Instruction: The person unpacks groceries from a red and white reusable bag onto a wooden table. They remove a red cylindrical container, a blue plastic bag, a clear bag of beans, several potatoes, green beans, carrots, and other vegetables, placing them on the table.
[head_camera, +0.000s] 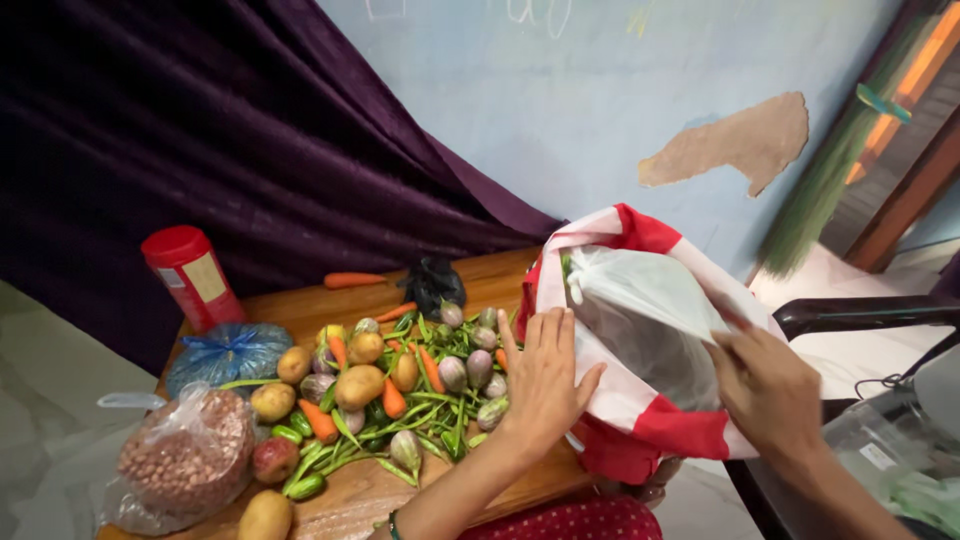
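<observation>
Glossy red-and-white woven plastic bag (640, 415), thin translucent plastic liner (650, 290), matt wooden table (350, 490)

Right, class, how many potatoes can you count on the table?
6 potatoes: five in the vegetable heap, one alone at the table near edge. Others may be hidden under the greens.

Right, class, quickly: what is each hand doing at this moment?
Left hand: open, fingers spread on the red-and-white bag rim.
Right hand: gripping the bag's far edge.
</observation>
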